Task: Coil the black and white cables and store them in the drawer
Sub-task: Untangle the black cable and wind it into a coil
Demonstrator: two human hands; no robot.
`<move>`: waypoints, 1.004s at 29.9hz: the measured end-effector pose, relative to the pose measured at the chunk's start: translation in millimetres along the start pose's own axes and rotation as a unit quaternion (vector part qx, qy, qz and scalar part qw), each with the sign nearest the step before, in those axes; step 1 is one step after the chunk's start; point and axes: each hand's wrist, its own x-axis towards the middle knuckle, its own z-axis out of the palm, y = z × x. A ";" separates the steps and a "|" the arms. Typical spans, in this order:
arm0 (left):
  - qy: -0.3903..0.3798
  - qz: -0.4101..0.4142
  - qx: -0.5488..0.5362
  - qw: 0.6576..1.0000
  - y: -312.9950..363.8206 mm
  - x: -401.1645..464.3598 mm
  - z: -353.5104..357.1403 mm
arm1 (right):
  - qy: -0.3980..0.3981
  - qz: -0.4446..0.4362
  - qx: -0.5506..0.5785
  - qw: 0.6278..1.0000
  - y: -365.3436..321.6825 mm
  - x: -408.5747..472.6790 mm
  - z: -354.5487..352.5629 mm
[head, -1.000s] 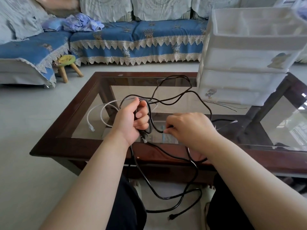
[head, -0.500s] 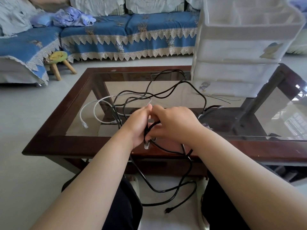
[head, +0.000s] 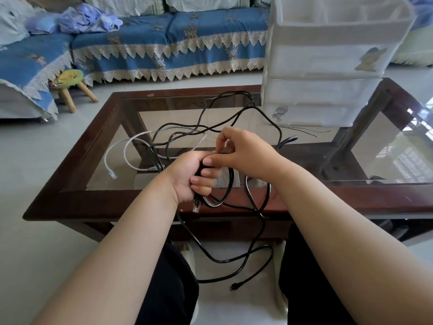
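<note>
Black cable (head: 236, 117) bunched in left hand (head: 187, 175), fingers curled tight round several strands, clear plug end (head: 195, 206) poking out below the fist. Right hand (head: 243, 153) touching the left from above, thumb and forefinger pinching a strand of the same cable just over the left fist. Both hands over the near edge of the glass-top coffee table (head: 98, 198). Loose black loops run back across the glass toward the far side, others hang off the near edge between the person's knees, second black plug (head: 235, 286) dangling low near the floor. White cable (head: 117, 148) lies uncoiled on the glass left of the hands, partly under the black loops, its connector at the near-left end. White plastic drawer unit (head: 328, 66) stands on the table's far right, drawers closed, well apart from both cables. Blue sofa (head: 164, 43) behind, small wooden stool (head: 70, 85) on floor at left.
</note>
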 end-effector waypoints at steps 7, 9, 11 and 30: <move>0.006 0.016 -0.023 1.000 4.5 -4.0 -3.8 | 0.039 -0.045 -0.174 0.983 7.3 6.4 -8.3; 0.001 0.031 -0.039 0.999 4.4 -6.1 -6.1 | 0.040 -0.048 -0.199 0.978 13.4 9.1 -11.8; 0.005 0.040 -0.036 0.999 4.5 -8.3 -6.8 | 0.038 -0.028 -0.245 0.968 21.9 11.8 -18.0; 0.115 0.191 -0.234 0.946 17.0 -33.7 -29.7 | 0.062 0.105 0.074 0.990 46.2 -7.1 -35.3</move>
